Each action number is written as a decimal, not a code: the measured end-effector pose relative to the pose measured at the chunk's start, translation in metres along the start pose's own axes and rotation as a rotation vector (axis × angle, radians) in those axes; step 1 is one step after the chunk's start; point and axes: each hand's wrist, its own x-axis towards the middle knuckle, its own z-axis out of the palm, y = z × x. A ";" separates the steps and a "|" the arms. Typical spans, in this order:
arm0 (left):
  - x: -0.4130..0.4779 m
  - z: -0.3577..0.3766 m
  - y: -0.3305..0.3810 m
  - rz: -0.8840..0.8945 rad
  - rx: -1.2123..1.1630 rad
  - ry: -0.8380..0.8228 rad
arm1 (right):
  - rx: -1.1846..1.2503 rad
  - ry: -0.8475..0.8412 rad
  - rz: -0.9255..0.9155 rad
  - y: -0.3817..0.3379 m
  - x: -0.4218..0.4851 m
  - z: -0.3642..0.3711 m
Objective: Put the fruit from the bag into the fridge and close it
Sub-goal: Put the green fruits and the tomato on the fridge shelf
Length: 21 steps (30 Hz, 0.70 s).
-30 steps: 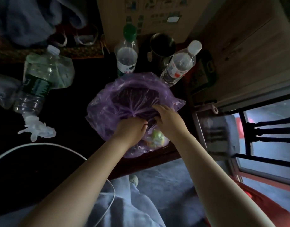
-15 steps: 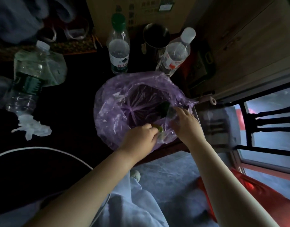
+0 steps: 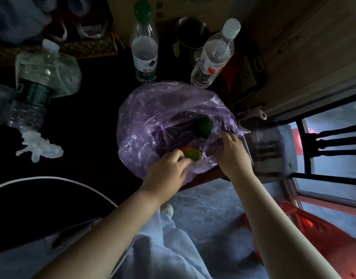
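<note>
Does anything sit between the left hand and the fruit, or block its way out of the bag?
Nothing visible does. The left hand grips the green-and-red fruit directly inside the purple bag; the right hand presses the rim aside, leaving the mouth open. The fridge is out of view.

The bag (image 3: 153, 117) sits on the tabletop (image 3: 88, 121) near its front edge, mouth up. Two fruits lie in it: the far fruit (image 3: 204, 127) at the back right, and the near fruit (image 3: 191, 155) at the front, gripped by the left hand (image 3: 167, 172). The right hand (image 3: 232, 154) touches the bag's right rim. Behind the bag stand the upright left bottle (image 3: 145, 55) and the leaning right bottle (image 3: 213, 57) — a cup (image 3: 191, 35) between and behind them. Far left lies a toppled bottle (image 3: 32, 77), with a crumpled glove (image 3: 39, 149) just in front of it.
</note>
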 end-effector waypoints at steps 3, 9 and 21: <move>0.009 -0.010 0.005 0.006 -0.071 0.095 | 0.073 0.222 -0.098 -0.011 0.002 -0.009; 0.032 -0.007 0.003 -0.078 -0.032 0.031 | 0.045 0.112 -0.263 -0.033 0.033 -0.002; 0.025 0.006 -0.004 -0.042 0.025 -0.182 | -0.119 0.037 -0.134 -0.028 0.042 0.015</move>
